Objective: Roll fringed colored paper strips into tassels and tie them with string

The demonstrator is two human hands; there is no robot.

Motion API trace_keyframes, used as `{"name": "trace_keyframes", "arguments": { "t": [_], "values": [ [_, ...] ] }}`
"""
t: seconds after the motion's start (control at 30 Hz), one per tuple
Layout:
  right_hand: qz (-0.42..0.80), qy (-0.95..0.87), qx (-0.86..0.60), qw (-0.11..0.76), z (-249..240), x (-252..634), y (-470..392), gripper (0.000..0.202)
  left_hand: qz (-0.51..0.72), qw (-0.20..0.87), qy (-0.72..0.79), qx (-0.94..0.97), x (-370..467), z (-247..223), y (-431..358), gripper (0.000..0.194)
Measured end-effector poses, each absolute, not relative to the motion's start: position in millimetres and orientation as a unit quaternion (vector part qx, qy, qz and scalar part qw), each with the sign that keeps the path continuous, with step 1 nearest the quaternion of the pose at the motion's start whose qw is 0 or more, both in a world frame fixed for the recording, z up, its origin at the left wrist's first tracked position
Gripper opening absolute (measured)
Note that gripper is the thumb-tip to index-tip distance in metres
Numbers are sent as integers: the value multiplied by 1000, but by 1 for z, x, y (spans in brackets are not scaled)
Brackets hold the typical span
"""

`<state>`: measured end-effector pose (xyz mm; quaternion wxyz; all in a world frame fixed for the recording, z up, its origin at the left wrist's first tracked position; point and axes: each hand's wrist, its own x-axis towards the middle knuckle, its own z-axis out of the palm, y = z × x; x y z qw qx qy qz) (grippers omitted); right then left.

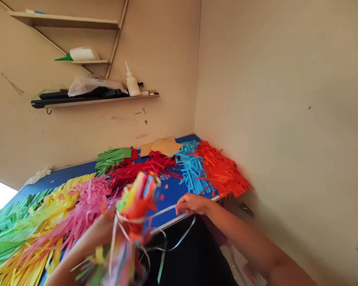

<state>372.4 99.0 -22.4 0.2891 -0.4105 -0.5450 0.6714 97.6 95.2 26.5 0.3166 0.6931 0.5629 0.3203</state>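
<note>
My left hand (pixel 111 217), blurred and partly hidden, is closed round a tassel of fringed paper (pixel 135 200) in red, orange, yellow, green and blue. The tassel's rolled tops point up, and its loose strips hang below. A thin whitish ribbon (pixel 162 211) goes round the tassel's middle and runs nearly straight to my right hand (pixel 191 203), which pinches it over the table's front edge. More of the ribbon loops down in front of my dark clothing, and another end hangs beneath the tassel.
Fringed paper lies over the blue table (pixel 168 190): yellow (pixel 44 210), pink (pixel 91 194), red (pixel 128 172), light blue (pixel 192 167) and orange-red (pixel 219 169) piles. Tan sheets (pixel 164 147) lie at the back. Walls meet behind; shelves hold a glue bottle (pixel 133 84) and a plastic bag (pixel 89 84).
</note>
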Motion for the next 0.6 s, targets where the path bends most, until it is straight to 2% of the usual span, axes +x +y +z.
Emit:
{"name": "trace_keyframes", "arguments": {
  "t": [0.1,0.17,0.23,0.3,0.43,0.5,0.53,0.6],
  "values": [
    [626,-576,-442,286,12,359,126,31,193,396,454,774,131,11,84,15],
    [593,-618,-431,283,33,337,124,21,141,406,436,791,144,6,98,9],
    [524,-726,-370,249,41,320,105,11,166,390,480,768,141,7,123,8],
    [439,-820,-312,195,31,319,80,12,207,386,515,737,124,13,142,14],
    [475,-789,-383,77,-12,356,73,19,243,458,499,695,94,26,124,32],
    [454,-766,-447,81,-13,369,93,22,170,507,442,720,98,26,98,27],
    [430,-763,-472,101,-6,371,102,24,120,497,424,748,104,24,89,20],
    [386,-763,-496,149,20,361,112,28,55,403,434,804,121,18,82,13]
  ]
}}
